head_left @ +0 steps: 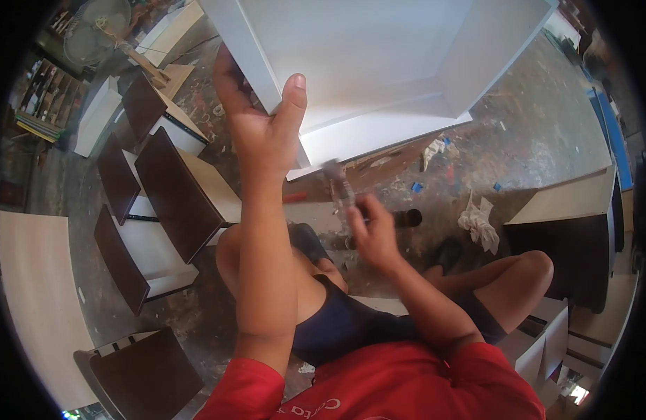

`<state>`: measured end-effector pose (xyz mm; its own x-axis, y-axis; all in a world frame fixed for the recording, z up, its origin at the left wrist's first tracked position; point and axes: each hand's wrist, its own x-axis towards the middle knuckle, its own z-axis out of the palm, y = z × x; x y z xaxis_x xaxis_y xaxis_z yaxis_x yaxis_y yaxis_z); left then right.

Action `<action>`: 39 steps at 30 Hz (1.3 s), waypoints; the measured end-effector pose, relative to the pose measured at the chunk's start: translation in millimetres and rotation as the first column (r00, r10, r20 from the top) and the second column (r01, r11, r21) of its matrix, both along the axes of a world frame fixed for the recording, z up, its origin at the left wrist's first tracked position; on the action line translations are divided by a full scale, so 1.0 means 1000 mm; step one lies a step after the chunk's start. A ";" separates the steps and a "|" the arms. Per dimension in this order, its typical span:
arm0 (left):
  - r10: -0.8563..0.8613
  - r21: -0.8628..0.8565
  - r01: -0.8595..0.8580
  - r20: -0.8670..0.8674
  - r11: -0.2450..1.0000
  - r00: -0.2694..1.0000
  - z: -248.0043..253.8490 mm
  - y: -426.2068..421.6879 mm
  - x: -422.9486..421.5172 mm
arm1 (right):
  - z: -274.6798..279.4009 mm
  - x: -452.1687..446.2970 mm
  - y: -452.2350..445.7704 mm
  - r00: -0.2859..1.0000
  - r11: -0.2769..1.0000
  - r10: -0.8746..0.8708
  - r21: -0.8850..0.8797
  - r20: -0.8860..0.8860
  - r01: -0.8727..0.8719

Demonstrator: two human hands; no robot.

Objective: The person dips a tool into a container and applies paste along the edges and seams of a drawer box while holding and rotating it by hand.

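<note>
My left hand (263, 133) grips the near left side of a white drawer box (365, 129), thumb on the inner face and fingers round the outside. The box is raised and tilted, its open side facing me. In my right hand (375, 234) is a hammer (342, 187), its head blurred by motion. The hammer head is close under the box's lower left corner; whether it touches the panel there I cannot tell.
Several drawers with dark brown fronts (183, 192) stand on the floor at the left. A pale board (36, 301) lies beyond them. A crumpled white cloth (479, 222) and blue scraps (416, 187) lie at the right, near a dark cabinet piece (568, 255). A fan (95, 31) stands at the upper left.
</note>
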<state>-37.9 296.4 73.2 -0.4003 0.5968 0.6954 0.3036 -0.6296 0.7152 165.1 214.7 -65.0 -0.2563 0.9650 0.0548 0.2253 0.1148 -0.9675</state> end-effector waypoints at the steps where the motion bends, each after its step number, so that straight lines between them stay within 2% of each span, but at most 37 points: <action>1: -0.005 0.009 0.005 0.021 1.000 1.000 0.002 -0.001 0.001 | -0.004 0.007 0.003 0.999 0.999 -0.043 -0.024 -0.026 0.043; 3: 0.012 -0.005 -0.012 0.011 1.000 1.000 0.002 -0.003 0.001 | -0.010 0.017 0.006 0.988 0.989 -0.135 -0.077 -0.073 0.129; 9: 0.084 0.010 -0.084 -0.043 0.996 0.996 -0.002 0.002 -0.001 | 0.007 -0.012 -0.008 0.994 0.990 0.071 0.112 0.089 -0.080; 11: 0.062 0.002 -0.062 -0.028 0.998 0.998 -0.002 0.000 -0.001 | 0.007 -0.008 -0.002 0.995 0.994 0.029 0.098 0.094 -0.039; 13: 0.096 -0.019 -0.098 -0.082 0.995 0.992 -0.003 -0.001 -0.004 | -0.008 0.003 0.009 0.997 0.990 -0.034 0.138 0.066 0.025; 14: 0.115 -0.030 -0.119 -0.109 0.992 0.987 -0.003 -0.001 -0.005 | -0.009 0.014 0.015 0.994 0.992 -0.086 0.099 0.060 0.080; 16: 0.122 -0.056 -0.125 -0.045 0.991 0.991 -0.001 -0.003 0.001 | -0.010 0.036 0.026 0.981 0.983 -0.186 0.015 0.060 0.185; 19: 0.115 -0.069 -0.114 0.009 0.991 0.993 -0.002 -0.003 0.004 | -0.008 0.060 0.036 0.947 0.947 -0.321 0.015 0.020 0.320; 22: 0.138 -0.082 -0.140 -0.025 0.987 0.990 -0.007 -0.002 0.001 | -0.007 0.055 0.028 0.973 0.969 -0.230 0.093 0.001 0.229; 23: 0.151 -0.087 -0.154 -0.046 0.984 0.987 -0.007 -0.002 0.000 | -0.001 0.047 0.021 0.985 0.984 -0.173 0.045 -0.011 0.173; 26: 0.133 -0.107 -0.128 0.040 0.986 0.990 -0.005 -0.002 0.004 | 0.001 0.043 0.027 0.981 0.962 -0.109 0.267 0.163 0.062; 29: 0.117 -0.107 -0.112 0.038 0.988 0.992 -0.010 -0.001 0.000 | -0.004 0.068 0.045 0.973 0.971 -0.223 0.103 0.060 0.216; 32: 0.119 -0.119 -0.111 0.058 0.987 0.991 -0.011 -0.002 0.000 | -0.010 0.103 0.067 0.926 0.926 -0.377 0.025 0.025 0.376; 35: 0.131 -0.107 -0.121 0.093 0.987 0.987 -0.014 0.000 0.001 | -0.005 0.116 0.072 0.911 0.911 -0.411 0.027 0.000 0.411; 38: 0.124 -0.099 -0.111 0.139 0.989 0.982 -0.015 0.001 0.003 | 0.005 0.099 0.055 0.960 0.952 -0.278 0.143 0.037 0.270; 39: 0.132 -0.108 -0.116 0.150 0.987 0.980 -0.015 0.001 0.004 | 0.017 0.099 0.053 0.969 0.977 -0.210 0.068 0.132 0.203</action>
<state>-33.5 296.9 58.3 -0.5745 0.5982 0.5587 0.2548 -0.5179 0.8166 263.6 267.2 -47.9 -0.0606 0.9945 0.0858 0.3803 0.1025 -0.9192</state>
